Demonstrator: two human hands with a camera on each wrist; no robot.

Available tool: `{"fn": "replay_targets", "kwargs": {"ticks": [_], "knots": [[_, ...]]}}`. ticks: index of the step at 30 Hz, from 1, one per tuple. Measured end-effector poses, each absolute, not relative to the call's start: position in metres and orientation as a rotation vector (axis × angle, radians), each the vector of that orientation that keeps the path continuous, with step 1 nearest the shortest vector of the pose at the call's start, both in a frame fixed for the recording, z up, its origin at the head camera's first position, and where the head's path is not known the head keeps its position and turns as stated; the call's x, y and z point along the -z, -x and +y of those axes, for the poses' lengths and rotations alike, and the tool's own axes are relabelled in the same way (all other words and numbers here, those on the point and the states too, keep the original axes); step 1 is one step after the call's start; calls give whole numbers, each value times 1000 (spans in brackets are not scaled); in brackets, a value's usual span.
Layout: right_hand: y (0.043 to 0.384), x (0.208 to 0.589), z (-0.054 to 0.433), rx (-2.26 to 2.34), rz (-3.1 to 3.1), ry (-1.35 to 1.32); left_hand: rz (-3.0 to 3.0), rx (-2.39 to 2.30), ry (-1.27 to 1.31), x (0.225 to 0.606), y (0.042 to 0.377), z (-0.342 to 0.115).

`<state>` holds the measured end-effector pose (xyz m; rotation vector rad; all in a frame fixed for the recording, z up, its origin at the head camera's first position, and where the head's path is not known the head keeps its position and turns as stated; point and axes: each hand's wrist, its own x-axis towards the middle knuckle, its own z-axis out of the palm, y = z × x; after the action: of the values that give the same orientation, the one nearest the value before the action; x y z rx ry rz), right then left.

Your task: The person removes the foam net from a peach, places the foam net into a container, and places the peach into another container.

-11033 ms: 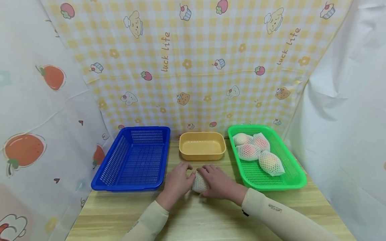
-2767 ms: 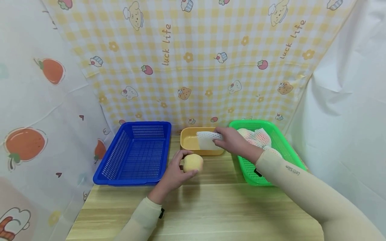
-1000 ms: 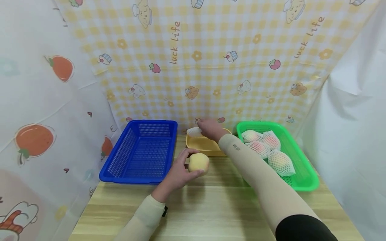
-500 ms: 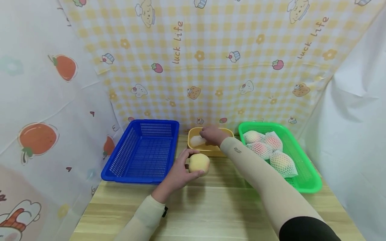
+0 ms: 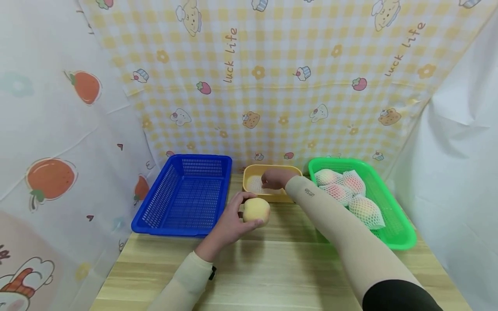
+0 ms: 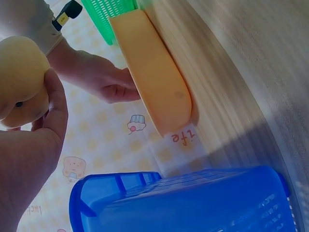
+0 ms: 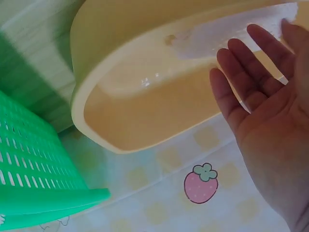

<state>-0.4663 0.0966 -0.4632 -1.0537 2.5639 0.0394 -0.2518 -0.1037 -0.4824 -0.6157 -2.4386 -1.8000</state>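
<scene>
My left hand (image 5: 230, 222) holds a bare, pale yellow peach (image 5: 256, 211) above the table, thumb and fingers round its side. The left wrist view shows the same peach (image 6: 21, 72) close up at the left edge. My right hand (image 5: 275, 178) reaches into the yellow box (image 5: 272, 198). A white foam net sleeve (image 5: 255, 185) lies in that box beside its fingertips. In the right wrist view the fingers of my right hand (image 7: 270, 92) are spread and loosely bent near the foam net (image 7: 212, 36), not closed round it.
A blue basket (image 5: 186, 203) stands on the left of the wooden table (image 5: 249, 276). On the right is a green basket (image 5: 393, 216) with several net-wrapped peaches (image 5: 365, 209). A checked cloth (image 5: 256, 99) hangs behind.
The net that covered the peach has come off. My right hand carried it into the yellow box, lowered it and let it go. My left hand still holds the peach.
</scene>
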Motion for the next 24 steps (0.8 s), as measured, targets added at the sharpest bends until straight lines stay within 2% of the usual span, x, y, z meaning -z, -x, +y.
{"fn": "replay_targets", "kwargs": {"ticks": [12,19,24], "knots": [[470,479,90,-125,2619,1057,-2438,1797,632,480,250,-105],[504,520,99,-121,2653,1181,-2437,1786,625,480,251,-105],[500,506,101,-98,2630,1176,-2426,1796,623,478,252,-107]]}}
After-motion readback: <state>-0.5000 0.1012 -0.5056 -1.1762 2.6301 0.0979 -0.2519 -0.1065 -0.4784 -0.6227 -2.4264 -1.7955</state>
